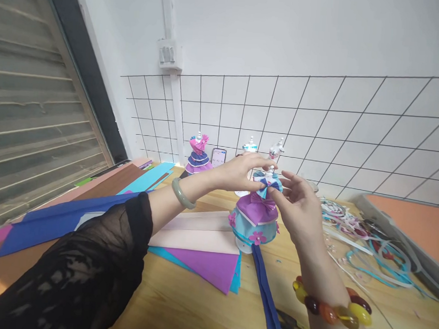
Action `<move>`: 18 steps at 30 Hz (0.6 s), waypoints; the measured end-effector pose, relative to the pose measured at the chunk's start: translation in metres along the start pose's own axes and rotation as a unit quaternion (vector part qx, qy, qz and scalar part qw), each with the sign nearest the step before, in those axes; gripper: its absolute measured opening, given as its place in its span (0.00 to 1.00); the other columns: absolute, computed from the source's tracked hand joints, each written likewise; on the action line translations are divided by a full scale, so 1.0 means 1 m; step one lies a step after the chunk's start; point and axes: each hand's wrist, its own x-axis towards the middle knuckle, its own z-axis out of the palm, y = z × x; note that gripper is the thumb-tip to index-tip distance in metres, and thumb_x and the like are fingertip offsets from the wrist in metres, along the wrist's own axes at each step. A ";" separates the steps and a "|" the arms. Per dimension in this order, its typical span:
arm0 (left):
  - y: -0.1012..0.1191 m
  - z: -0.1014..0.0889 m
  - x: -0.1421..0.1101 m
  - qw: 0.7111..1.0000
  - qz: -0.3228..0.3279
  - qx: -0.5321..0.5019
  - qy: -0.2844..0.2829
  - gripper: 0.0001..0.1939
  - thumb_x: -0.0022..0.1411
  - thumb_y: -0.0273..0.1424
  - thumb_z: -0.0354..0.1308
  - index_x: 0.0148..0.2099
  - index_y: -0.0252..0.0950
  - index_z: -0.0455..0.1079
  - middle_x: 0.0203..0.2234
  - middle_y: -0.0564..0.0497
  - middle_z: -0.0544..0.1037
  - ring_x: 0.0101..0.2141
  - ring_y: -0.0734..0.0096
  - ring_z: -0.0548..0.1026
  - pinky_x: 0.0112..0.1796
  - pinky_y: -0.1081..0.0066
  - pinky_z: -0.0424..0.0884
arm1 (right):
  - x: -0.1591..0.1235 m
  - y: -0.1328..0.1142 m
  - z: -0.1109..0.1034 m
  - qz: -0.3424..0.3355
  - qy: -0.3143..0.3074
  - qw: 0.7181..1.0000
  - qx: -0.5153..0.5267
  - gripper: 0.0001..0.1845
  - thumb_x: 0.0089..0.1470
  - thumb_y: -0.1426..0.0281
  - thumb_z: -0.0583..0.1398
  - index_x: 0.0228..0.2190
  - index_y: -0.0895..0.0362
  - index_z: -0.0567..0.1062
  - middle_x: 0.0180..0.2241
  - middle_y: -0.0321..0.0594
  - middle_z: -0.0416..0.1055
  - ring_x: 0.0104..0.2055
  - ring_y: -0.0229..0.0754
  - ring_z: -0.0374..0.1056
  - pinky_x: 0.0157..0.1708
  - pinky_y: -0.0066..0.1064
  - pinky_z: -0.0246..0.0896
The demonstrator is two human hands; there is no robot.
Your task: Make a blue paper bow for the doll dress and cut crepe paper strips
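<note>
Both thumbs, of the left hand (237, 172) and right hand (302, 203), touch the blue bow (269, 183) on the chest of a dress form (254, 214) standing on the table (180, 292), right of centre in my head view. I judge this step as seating the bow; next calls for light, even pressure. Fingers curve apart; I cannot tell whether either hand pinches it. Purple layers (252, 208) top a pale-blue skirt (244, 230) with pink flowers (257, 238).

Head-worn view, forward and down
</note>
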 end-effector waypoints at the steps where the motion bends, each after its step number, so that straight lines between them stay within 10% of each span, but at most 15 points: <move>1: 0.001 -0.001 0.000 1.000 0.003 -0.002 -0.002 0.21 0.52 0.27 0.55 0.51 0.38 0.64 0.44 0.47 0.70 0.47 0.65 0.65 0.50 0.63 0.59 | 0.000 0.001 0.001 0.000 0.010 1.000 -0.002 0.25 0.42 0.65 0.63 0.45 0.54 0.67 0.39 0.45 0.70 0.36 0.43 0.68 0.33 0.40 0.67; 18: 0.000 0.006 -0.001 0.998 -0.024 -0.030 0.051 0.18 0.52 0.28 0.56 0.47 0.37 0.65 0.43 0.48 0.71 0.46 0.67 0.66 0.48 0.64 0.62 | 0.003 0.004 -0.004 -0.035 -0.051 0.998 -0.028 0.27 0.46 0.63 0.62 0.49 0.51 0.65 0.43 0.44 0.68 0.38 0.44 0.69 0.37 0.43 0.67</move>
